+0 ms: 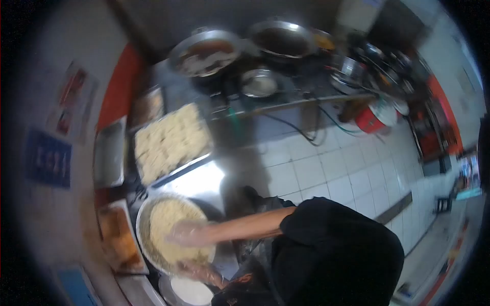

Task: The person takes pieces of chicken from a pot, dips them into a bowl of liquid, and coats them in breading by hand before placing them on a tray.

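A large round metal basin (144, 249) holds a pale, crumb-like coating (171, 217). My right hand (191, 234), in a clear plastic glove, reaches down onto the coating; its fingers are smeared by motion, and I cannot make out anything in them. My left hand (200, 272), gloved the same way, is at the basin's near edge with its fingers stretched out and nothing visible in them. Beside it stands a bowl of white stuff (191, 290). Beyond the basin, a metal tray (191, 166) is covered with pale, coated pieces (171, 140).
Along the wall are a tray with orange-brown contents (120, 235) and a grey metal pan (109, 155). Two large woks (205, 53) and a smaller pan (259, 83) stand on the stove counter. A red bucket (371, 120) is on the tiled floor (326, 166).
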A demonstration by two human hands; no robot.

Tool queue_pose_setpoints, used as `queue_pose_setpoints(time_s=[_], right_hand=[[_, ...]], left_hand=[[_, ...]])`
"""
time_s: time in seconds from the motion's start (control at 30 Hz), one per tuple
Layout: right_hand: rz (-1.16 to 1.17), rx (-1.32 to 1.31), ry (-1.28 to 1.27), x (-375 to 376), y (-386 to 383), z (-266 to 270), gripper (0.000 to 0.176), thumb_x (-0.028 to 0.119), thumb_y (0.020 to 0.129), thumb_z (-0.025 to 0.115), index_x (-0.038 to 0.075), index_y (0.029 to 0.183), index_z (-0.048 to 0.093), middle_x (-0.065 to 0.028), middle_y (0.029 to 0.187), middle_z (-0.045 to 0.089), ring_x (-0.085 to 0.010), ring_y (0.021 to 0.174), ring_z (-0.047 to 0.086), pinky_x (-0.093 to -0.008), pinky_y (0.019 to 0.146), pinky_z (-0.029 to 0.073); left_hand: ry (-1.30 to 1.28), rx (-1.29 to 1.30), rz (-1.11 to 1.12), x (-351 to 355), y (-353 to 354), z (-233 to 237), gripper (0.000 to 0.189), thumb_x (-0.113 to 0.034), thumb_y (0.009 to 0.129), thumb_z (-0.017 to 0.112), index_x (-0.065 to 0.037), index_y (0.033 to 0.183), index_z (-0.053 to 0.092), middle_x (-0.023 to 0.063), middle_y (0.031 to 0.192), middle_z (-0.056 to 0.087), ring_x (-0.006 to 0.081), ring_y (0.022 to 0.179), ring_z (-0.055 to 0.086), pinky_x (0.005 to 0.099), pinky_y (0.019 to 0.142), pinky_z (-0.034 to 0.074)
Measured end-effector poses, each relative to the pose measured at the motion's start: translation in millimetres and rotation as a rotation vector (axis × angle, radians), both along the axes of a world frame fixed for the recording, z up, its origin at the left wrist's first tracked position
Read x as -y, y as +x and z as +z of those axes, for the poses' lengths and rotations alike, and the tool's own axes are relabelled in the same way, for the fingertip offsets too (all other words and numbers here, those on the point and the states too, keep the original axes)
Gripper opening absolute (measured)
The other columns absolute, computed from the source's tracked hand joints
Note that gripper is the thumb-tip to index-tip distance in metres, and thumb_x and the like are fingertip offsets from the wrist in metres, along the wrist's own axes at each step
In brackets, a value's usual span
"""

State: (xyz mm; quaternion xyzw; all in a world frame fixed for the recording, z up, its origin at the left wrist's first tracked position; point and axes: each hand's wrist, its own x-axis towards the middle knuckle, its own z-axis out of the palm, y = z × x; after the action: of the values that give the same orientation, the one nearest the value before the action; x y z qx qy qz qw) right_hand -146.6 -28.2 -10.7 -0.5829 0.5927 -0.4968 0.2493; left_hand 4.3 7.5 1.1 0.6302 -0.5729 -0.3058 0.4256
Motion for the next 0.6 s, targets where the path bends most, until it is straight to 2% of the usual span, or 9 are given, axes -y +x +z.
queue_pose_setpoints(time_s=[0.03,0.13,0.23,0.27,0.33,0.37,0.43,0.47,0.6], right_hand=[[-0.06,-0.158,-0.196,9.5,11.7,-57.2,0.041,0.036,0.104,0.046,0.001,0.102,0.069,-0.0239,0.087,0.067,-0.04,0.077,0.064,-0.0498,0.074,0.052],[0.023,-0.134,-0.188,-38.3,-14.7,30.2,0.041,0.034,0.102,0.047,0.002,0.119,0.065,-0.0257,0.104,0.068,-0.0395,0.09,0.066,-0.05,0.08,0.053],[-0.246,-0.272,-0.463,-74.3,-29.0,17.6,0.037,0.028,0.098,0.052,0.001,0.121,0.063,-0.0248,0.112,0.067,-0.0388,0.101,0.065,-0.0484,0.088,0.052],[0.105,0.306,0.014,-97.6,-50.2,12.7,0.05,0.034,0.094,0.056,0.004,0.134,0.059,-0.02,0.127,0.064,-0.034,0.12,0.06,-0.0472,0.105,0.046],[-0.048,-0.008,0.149,-166.7,-90.3,64.5,0.043,0.03,0.095,0.055,0.003,0.128,0.062,-0.0212,0.118,0.066,-0.0374,0.112,0.062,-0.0484,0.096,0.05],[-0.218,-0.163,0.076,-186.9,-96.6,14.7,0.045,0.03,0.094,0.055,0.003,0.13,0.06,-0.0213,0.118,0.066,-0.0384,0.111,0.062,-0.0486,0.097,0.049],[-0.286,-0.17,0.255,-265.9,-126.4,7.6,0.052,0.03,0.094,0.054,0.005,0.14,0.054,-0.0211,0.139,0.057,-0.0374,0.127,0.055,-0.0464,0.11,0.044],[-0.342,-0.147,0.341,-301.6,-136.0,-14.4,0.052,0.029,0.095,0.053,0.006,0.142,0.052,-0.0195,0.146,0.053,-0.0364,0.133,0.052,-0.0476,0.111,0.042],[-0.614,0.07,0.675,-463.2,-163.5,-21.5,0.052,0.034,0.099,0.055,0.006,0.142,0.051,-0.0204,0.139,0.057,-0.0371,0.131,0.052,-0.0463,0.112,0.041]], left_hand=[[0.052,0.021,0.036,-2.2,-6.2,12.9,0.053,-0.039,0.102,0.055,0.001,0.136,0.05,0.0205,0.124,0.057,0.03,0.11,0.058,0.0418,0.09,0.052],[-0.031,0.0,-0.131,7.5,-8.9,12.9,0.053,-0.038,0.101,0.056,0.001,0.136,0.05,0.0204,0.125,0.057,0.0302,0.109,0.059,0.0414,0.09,0.052],[-0.148,-0.064,-0.224,12.7,-10.8,6.8,0.052,-0.038,0.101,0.057,0.001,0.136,0.05,0.0203,0.125,0.058,0.0305,0.109,0.06,0.0409,0.09,0.053],[-0.185,-0.089,-0.257,13.7,-15.5,3.9,0.052,-0.037,0.101,0.058,0.001,0.136,0.05,0.0203,0.125,0.058,0.0306,0.109,0.06,0.0407,0.09,0.053],[-0.251,-0.137,-0.318,9.2,-31.2,-0.5,0.052,-0.037,0.101,0.059,0.001,0.136,0.05,0.0202,0.126,0.058,0.0308,0.108,0.061,0.0403,0.09,0.053],[-0.283,-0.162,-0.343,1.6,-43.9,-0.1,0.052,-0.037,0.101,0.059,0.001,0.136,0.05,0.0202,0.126,0.058,0.0309,0.108,0.061,0.0401,0.09,0.053],[-0.242,0.01,-0.445,-33.0,-90.8,29.8,0.052,-0.035,0.101,0.062,0.001,0.136,0.051,0.0196,0.129,0.058,0.0308,0.11,0.061,0.0399,0.09,0.053],[-0.183,-0.021,-0.514,-63.5,-116.2,46.5,0.05,-0.036,0.103,0.058,0.0,0.138,0.05,0.0186,0.133,0.056,0.031,0.122,0.055,0.0395,0.108,0.043],[0.048,-0.162,-0.847,-143.9,-195.2,49.8,0.05,-0.037,0.103,0.058,-0.003,0.139,0.049,0.0172,0.134,0.053,0.0276,0.125,0.05,0.0387,0.111,0.036]])
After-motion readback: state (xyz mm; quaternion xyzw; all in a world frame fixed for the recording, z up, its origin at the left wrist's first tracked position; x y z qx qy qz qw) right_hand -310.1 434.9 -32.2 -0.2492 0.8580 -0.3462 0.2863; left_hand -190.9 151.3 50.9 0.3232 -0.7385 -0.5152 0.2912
